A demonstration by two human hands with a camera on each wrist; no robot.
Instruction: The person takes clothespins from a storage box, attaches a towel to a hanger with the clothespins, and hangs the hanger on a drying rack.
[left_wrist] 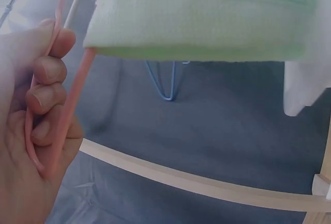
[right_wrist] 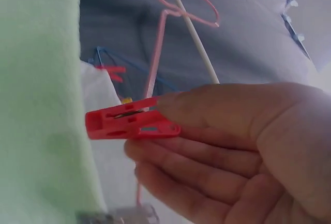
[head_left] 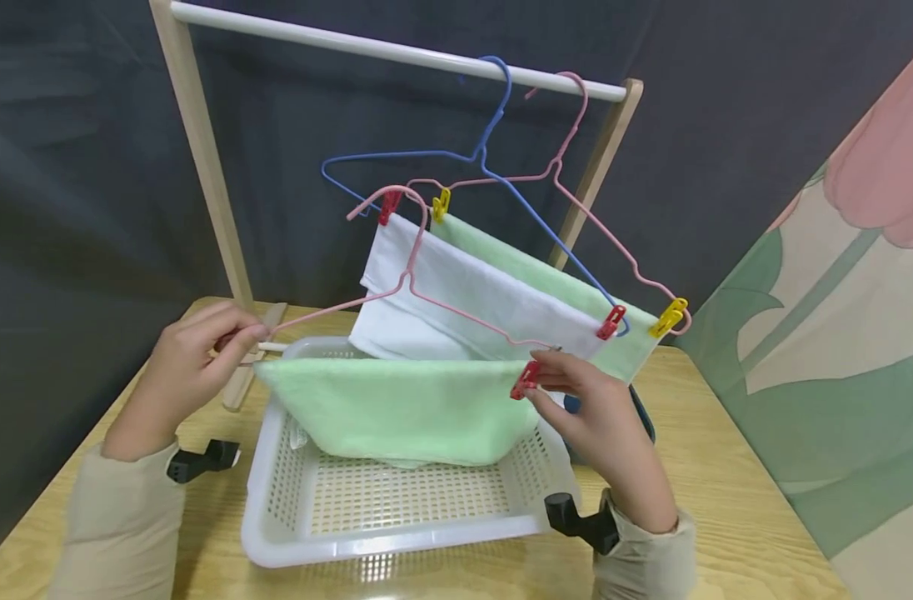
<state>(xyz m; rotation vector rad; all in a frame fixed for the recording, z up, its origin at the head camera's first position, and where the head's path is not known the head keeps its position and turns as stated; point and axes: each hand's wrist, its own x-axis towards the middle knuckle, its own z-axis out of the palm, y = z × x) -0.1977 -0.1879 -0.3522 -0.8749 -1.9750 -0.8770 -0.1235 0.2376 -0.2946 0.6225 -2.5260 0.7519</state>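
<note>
In the head view, my left hand (head_left: 194,358) holds the left end of a pink wire hanger (head_left: 408,275). The left wrist view has its fingers curled round the hanger's wire (left_wrist: 73,100). A pale green towel (head_left: 396,404) hangs along the hanger's lower side, above a white basket. My right hand (head_left: 587,400) pinches a red clothespin (head_left: 526,380) between thumb and fingers, at the towel's upper right corner. Up close in the right wrist view, the clothespin (right_wrist: 134,119) has its front end right at the towel's edge (right_wrist: 39,105).
Behind stands a drying rack with a white rod (head_left: 336,40). From it hang a blue hanger (head_left: 404,154) with a white towel (head_left: 494,292) and red clothespins, and another pink hanger with a green towel and yellow clothespins (head_left: 669,318). The basket (head_left: 396,543) sits on a wooden table (head_left: 734,500).
</note>
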